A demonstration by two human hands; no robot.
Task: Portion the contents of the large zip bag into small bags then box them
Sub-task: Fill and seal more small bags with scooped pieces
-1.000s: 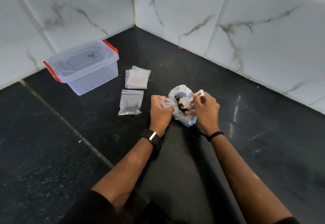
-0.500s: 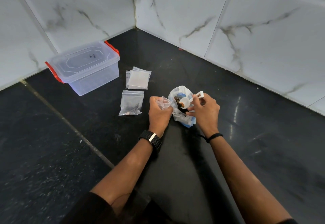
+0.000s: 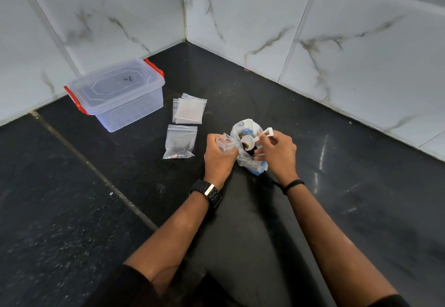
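Observation:
The large zip bag (image 3: 249, 164) stands open on the black floor, dark brown contents showing inside. My right hand (image 3: 277, 152) pinches the handle of a white plastic scoop (image 3: 249, 141), whose bowl sits in the mouth of the large bag. My left hand (image 3: 218, 156) grips a small clear bag (image 3: 225, 143) held open just left of the scoop. One filled small bag (image 3: 179, 141) lies flat to the left. A stack of unused small bags (image 3: 189, 111) lies behind it.
A clear plastic box (image 3: 120, 92) with a closed lid and red latches stands at the far left by the wall. White marble-look wall tiles (image 3: 265, 17) form a corner behind. My legs are at the bottom of the view.
The scoop's bowl has risen a little inside the large bag's mouth. Both hands have stayed almost in place.

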